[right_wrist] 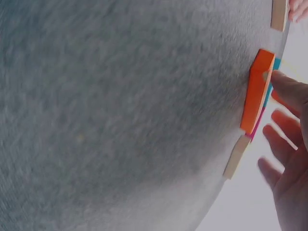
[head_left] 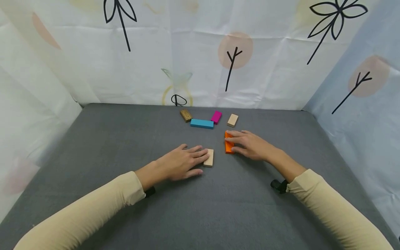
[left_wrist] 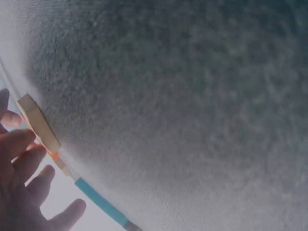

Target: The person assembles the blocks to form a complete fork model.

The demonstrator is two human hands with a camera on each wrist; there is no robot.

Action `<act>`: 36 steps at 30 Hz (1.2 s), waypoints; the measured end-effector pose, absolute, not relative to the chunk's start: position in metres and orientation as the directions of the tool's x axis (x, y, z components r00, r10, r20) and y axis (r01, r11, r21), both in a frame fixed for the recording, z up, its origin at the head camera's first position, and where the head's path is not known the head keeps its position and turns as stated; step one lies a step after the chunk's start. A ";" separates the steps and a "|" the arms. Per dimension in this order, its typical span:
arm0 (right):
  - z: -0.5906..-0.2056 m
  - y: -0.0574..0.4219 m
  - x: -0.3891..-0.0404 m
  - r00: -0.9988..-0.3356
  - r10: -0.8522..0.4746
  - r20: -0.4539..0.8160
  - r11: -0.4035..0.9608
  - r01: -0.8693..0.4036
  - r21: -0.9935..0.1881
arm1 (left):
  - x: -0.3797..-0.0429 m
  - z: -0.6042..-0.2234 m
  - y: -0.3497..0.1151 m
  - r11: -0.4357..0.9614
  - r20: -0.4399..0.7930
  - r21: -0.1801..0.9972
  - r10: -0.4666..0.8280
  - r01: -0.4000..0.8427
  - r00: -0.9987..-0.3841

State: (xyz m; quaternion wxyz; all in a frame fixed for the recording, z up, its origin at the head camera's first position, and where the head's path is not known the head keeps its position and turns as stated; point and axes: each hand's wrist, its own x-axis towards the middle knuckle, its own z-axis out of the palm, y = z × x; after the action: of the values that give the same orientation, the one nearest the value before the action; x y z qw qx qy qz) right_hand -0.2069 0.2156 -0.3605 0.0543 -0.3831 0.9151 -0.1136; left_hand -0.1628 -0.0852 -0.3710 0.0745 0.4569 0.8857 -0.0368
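A pale wooden block [head_left: 209,158] lies flat in the middle of the grey table. My left hand [head_left: 184,163] reaches it from the left, fingers fairly straight and their tips on its left side. The thumb is spread away from the block. To the right, an orange block [head_left: 229,143] stands lengthwise away from me. My right hand [head_left: 251,145] holds it, thumb at its near right edge and fingertips reaching over to its left edge. In the right wrist view the orange block [right_wrist: 258,91] shows the thumb against it and the other fingers spread beyond.
Farther back lie a brown block [head_left: 185,115], a blue block [head_left: 202,124] and a magenta block [head_left: 216,117], close together in a row. A second pale block [head_left: 232,120] sits right of them. White printed cloth [head_left: 200,62] hangs behind the grey table [head_left: 125,139] and at both sides.
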 end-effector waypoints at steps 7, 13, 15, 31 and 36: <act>-0.368 0.227 -0.216 -0.673 -0.737 0.064 0.612 -0.705 -0.359 | -0.165 -0.368 -0.085 0.559 -0.222 0.046 0.814 0.828 -0.537; -0.369 0.228 -0.217 -0.684 -0.725 0.075 0.614 -0.692 -0.379 | -0.163 -0.368 -0.082 0.543 -0.233 0.043 0.822 0.838 -0.520; -0.369 0.226 -0.217 -0.688 -0.721 0.076 0.619 -0.690 -0.376 | -0.162 -0.369 -0.081 0.541 -0.233 0.041 0.822 0.840 -0.519; -0.368 0.208 -0.217 -0.708 -0.705 0.046 0.643 -0.665 -0.379 | -0.145 -0.371 -0.066 0.521 -0.202 0.034 0.839 0.853 -0.505; -0.369 0.204 -0.215 -0.703 -0.709 0.057 0.642 -0.677 -0.361 | -0.136 -0.373 -0.057 0.516 -0.203 -0.034 0.835 0.856 -0.511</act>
State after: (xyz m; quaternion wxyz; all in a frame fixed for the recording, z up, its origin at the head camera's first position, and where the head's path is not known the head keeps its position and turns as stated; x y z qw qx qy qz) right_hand -0.2152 0.2038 -0.3686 0.0448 -0.3830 0.9049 -0.1802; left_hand -0.1357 -0.0572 -0.3734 0.0806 0.4878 0.8668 -0.0647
